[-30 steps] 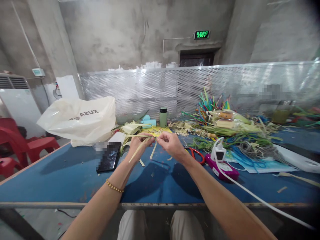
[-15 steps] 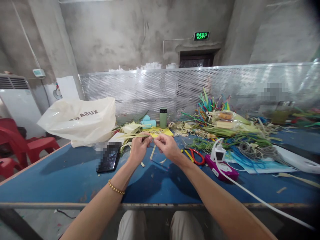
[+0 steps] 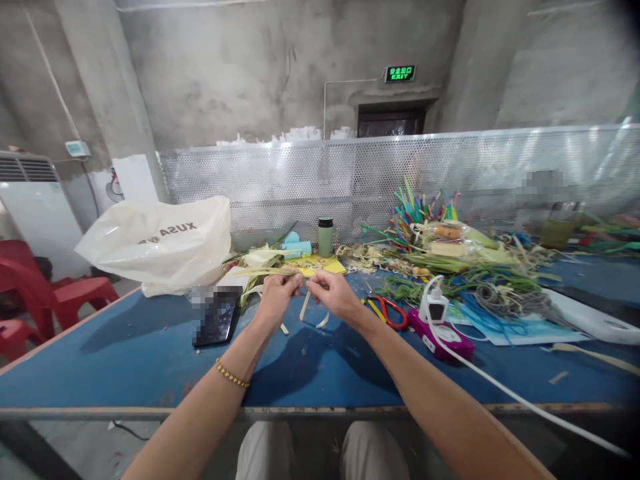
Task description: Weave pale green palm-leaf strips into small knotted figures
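Observation:
Pale yellow-green husk strips [image 3: 250,272] are pinched in my left hand [image 3: 280,292], their length reaching out to the left over the table. Close on its right, my right hand [image 3: 336,295] has thumb and forefinger closed together. A narrow pale strip [image 3: 305,307] hangs down at its fingertips, and a curled pale piece [image 3: 323,321] shows below the hand. A small gap separates the two sets of fingertips. How the strips join between the fingers is too small to make out.
Left of my hands lies a dark phone [image 3: 220,317], with a white plastic bag [image 3: 165,243] behind. A green bottle [image 3: 325,238] stands beyond. Rightward are red-handled scissors [image 3: 395,315], a purple power strip [image 3: 443,337] with a white cable, and heaped green strands [image 3: 417,291].
Both hands stay almost in place, still pinching. The curled pale piece below my right hand shows more plainly now. The view has shifted very slightly.

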Demonstrator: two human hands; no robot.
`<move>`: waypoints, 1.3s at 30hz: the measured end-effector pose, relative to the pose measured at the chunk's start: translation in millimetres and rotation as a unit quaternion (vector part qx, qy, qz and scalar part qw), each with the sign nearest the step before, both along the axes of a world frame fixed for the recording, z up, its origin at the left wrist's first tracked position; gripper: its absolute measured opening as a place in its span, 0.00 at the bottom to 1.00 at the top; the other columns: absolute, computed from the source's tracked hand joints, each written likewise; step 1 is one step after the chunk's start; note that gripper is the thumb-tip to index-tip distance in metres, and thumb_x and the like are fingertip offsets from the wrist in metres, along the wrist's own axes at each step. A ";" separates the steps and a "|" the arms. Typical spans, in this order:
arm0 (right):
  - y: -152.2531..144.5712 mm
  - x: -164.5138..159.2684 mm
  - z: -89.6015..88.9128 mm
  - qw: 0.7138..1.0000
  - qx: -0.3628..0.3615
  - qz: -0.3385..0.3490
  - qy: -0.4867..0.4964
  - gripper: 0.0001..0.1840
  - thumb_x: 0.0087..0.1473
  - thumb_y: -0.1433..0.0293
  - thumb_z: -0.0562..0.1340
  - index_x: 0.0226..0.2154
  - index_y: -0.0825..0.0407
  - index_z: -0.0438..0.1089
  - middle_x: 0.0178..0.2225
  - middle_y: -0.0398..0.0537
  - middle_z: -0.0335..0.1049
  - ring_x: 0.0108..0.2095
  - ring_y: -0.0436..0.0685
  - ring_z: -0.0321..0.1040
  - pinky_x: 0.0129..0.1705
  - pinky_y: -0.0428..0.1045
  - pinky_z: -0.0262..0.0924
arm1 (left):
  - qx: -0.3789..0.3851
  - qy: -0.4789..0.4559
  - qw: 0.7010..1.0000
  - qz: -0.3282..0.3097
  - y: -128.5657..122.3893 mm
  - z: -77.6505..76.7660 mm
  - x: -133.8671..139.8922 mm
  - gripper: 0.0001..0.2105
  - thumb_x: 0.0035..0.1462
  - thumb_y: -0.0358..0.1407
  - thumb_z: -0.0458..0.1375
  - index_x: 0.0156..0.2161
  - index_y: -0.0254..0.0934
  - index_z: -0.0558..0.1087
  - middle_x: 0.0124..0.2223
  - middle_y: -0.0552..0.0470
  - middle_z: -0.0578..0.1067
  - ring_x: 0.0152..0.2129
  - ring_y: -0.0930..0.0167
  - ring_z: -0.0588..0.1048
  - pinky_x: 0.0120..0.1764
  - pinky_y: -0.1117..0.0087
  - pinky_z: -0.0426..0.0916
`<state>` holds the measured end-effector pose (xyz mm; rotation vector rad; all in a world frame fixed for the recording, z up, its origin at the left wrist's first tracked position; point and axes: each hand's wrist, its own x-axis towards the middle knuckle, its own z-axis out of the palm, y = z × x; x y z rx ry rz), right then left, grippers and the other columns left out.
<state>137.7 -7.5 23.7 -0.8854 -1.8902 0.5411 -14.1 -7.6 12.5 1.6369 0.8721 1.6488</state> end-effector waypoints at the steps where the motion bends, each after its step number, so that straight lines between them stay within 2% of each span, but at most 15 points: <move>1: 0.9 3.3 2.3 1.000 0.020 -0.017 -0.012 0.17 0.53 0.62 0.57 0.19 0.53 0.61 0.17 0.41 0.61 0.20 0.49 0.59 0.24 0.44 0.52 | -0.015 -0.019 1.000 -0.020 0.8 0.1 -0.3 0.08 0.50 0.38 0.58 0.28 0.33 0.71 0.22 0.55 0.67 0.18 0.76 0.63 0.23 0.74 0.58; 3: 1.6 9.0 7.4 0.995 0.063 -0.082 0.006 0.17 0.54 0.60 0.57 0.20 0.54 0.64 0.21 0.43 0.64 0.23 0.49 0.59 0.25 0.45 0.52 | -0.026 -0.038 0.997 -0.057 0.6 0.7 -0.6 0.09 0.48 0.37 0.60 0.33 0.32 0.73 0.24 0.54 0.69 0.19 0.76 0.64 0.24 0.74 0.59; 4: 1.3 10.9 9.6 0.993 0.069 -0.090 0.018 0.16 0.53 0.60 0.57 0.23 0.54 0.67 0.23 0.44 0.66 0.24 0.49 0.60 0.26 0.45 0.53 | -0.025 -0.038 0.996 -0.070 -0.3 1.2 -0.6 0.10 0.48 0.37 0.60 0.35 0.32 0.74 0.25 0.53 0.70 0.20 0.76 0.65 0.24 0.74 0.59; 6: -0.5 12.2 12.8 0.997 0.054 -0.052 0.023 0.13 0.53 0.61 0.58 0.28 0.54 0.70 0.27 0.45 0.68 0.24 0.49 0.61 0.26 0.44 0.54 | -0.020 -0.020 0.996 -0.084 -2.7 2.4 -0.3 0.10 0.48 0.35 0.60 0.36 0.33 0.75 0.26 0.52 0.71 0.22 0.75 0.66 0.25 0.74 0.60; 9: -4.2 11.5 14.3 0.999 -0.016 0.041 0.018 0.13 0.53 0.62 0.57 0.29 0.54 0.70 0.22 0.43 0.67 0.21 0.48 0.59 0.23 0.44 0.54 | -0.017 -0.004 0.995 -0.094 -5.8 4.0 0.2 0.09 0.48 0.34 0.60 0.36 0.34 0.76 0.26 0.53 0.72 0.22 0.75 0.66 0.26 0.74 0.61; 12: -4.7 13.3 13.3 0.995 -0.057 0.073 0.039 0.10 0.52 0.64 0.59 0.29 0.55 0.68 0.21 0.42 0.66 0.20 0.48 0.61 0.23 0.44 0.56 | -0.032 -0.011 0.992 -0.120 -7.0 5.2 0.3 0.11 0.48 0.36 0.61 0.37 0.33 0.75 0.26 0.52 0.72 0.22 0.75 0.67 0.26 0.74 0.61; 16: -0.2 17.5 9.8 0.993 -0.060 0.098 0.020 0.07 0.51 0.68 0.59 0.32 0.55 0.68 0.24 0.44 0.68 0.24 0.49 0.63 0.26 0.44 0.59 | -0.057 0.003 0.990 -0.132 -7.0 5.2 0.6 0.11 0.47 0.38 0.62 0.34 0.31 0.74 0.22 0.54 0.70 0.19 0.76 0.66 0.24 0.74 0.60; 21: 4.6 16.8 6.3 0.997 0.000 0.080 0.001 0.05 0.51 0.70 0.59 0.33 0.54 0.66 0.27 0.44 0.68 0.26 0.49 0.64 0.30 0.45 0.60 | -0.084 0.006 0.984 -0.156 -6.0 3.1 -0.1 0.12 0.44 0.38 0.64 0.30 0.30 0.74 0.20 0.55 0.68 0.17 0.77 0.65 0.22 0.75 0.58; 24: 4.2 17.4 8.7 0.996 0.085 -0.005 -0.014 0.06 0.51 0.70 0.60 0.34 0.54 0.69 0.33 0.46 0.67 0.26 0.48 0.61 0.31 0.45 0.58 | -0.096 0.002 0.984 -0.153 -6.3 2.2 -0.3 0.11 0.44 0.37 0.64 0.29 0.30 0.74 0.20 0.54 0.68 0.16 0.78 0.64 0.20 0.75 0.56; 26: 2.4 17.6 11.1 0.991 0.129 -0.038 -0.028 0.07 0.53 0.68 0.59 0.33 0.54 0.71 0.34 0.47 0.66 0.26 0.48 0.59 0.30 0.46 0.56 | -0.106 0.021 0.982 -0.152 -7.1 1.1 0.8 0.10 0.44 0.37 0.63 0.28 0.30 0.73 0.20 0.54 0.68 0.15 0.78 0.63 0.20 0.75 0.56; 28: 0.2 15.9 11.9 0.988 0.140 -0.020 -0.060 0.08 0.53 0.67 0.60 0.32 0.53 0.73 0.31 0.47 0.66 0.27 0.49 0.59 0.31 0.46 0.55 | -0.105 0.054 0.982 -0.144 -7.6 -1.1 2.7 0.08 0.45 0.35 0.62 0.24 0.31 0.72 0.19 0.55 0.67 0.14 0.78 0.63 0.19 0.75 0.55; 31: -2.2 9.8 9.2 0.988 0.128 0.003 -0.091 0.06 0.49 0.68 0.63 0.29 0.53 0.73 0.26 0.44 0.65 0.27 0.49 0.60 0.30 0.46 0.54 | -0.099 0.102 0.983 -0.115 -7.2 -5.9 5.5 0.07 0.43 0.30 0.59 0.18 0.32 0.68 0.16 0.56 0.65 0.14 0.79 0.61 0.19 0.75 0.54; 34: -2.9 5.4 6.7 0.992 0.107 -0.005 -0.073 0.03 0.47 0.71 0.63 0.25 0.54 0.71 0.23 0.43 0.65 0.25 0.48 0.59 0.28 0.44 0.53 | -0.102 0.112 0.982 -0.110 -7.2 -7.8 7.1 0.06 0.41 0.28 0.58 0.18 0.32 0.68 0.15 0.57 0.64 0.13 0.79 0.60 0.19 0.75 0.54; 39: -2.5 9.1 10.6 0.995 -0.041 0.082 0.030 0.07 0.49 0.68 0.61 0.25 0.55 0.67 0.19 0.40 0.64 0.19 0.46 0.58 0.22 0.43 0.53 | -0.104 0.080 0.979 -0.159 -12.7 -1.3 7.3 0.04 0.43 0.31 0.61 0.23 0.32 0.71 0.21 0.56 0.68 0.16 0.79 0.62 0.21 0.75 0.56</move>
